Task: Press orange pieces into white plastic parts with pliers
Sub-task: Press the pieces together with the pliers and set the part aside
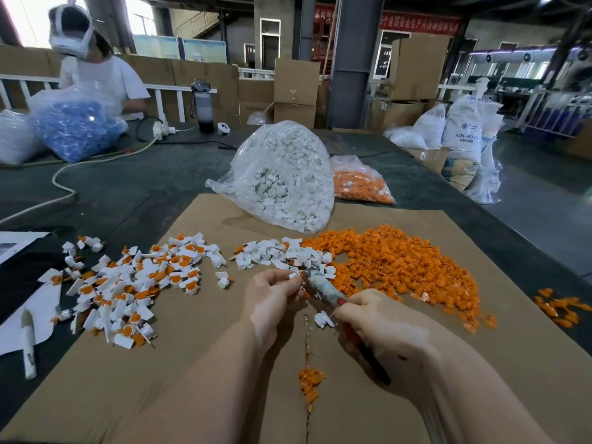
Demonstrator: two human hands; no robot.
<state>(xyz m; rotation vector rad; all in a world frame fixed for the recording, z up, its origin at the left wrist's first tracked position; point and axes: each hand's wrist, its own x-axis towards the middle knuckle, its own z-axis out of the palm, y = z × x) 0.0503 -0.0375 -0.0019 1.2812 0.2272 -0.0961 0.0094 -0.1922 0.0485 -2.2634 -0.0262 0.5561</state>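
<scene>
Between two hands (272,296) (381,318), one pliers (323,288)

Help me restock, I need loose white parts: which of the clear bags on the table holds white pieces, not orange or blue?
The big clear bag standing at the cardboard's far edge. It is full of white parts; the smaller bag right of it holds orange pieces, and the bag at far left holds blue ones.

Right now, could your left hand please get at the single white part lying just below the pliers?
Probably yes: the white part lies uncovered on the cardboard, though the left hand already pinches a piece.
</scene>
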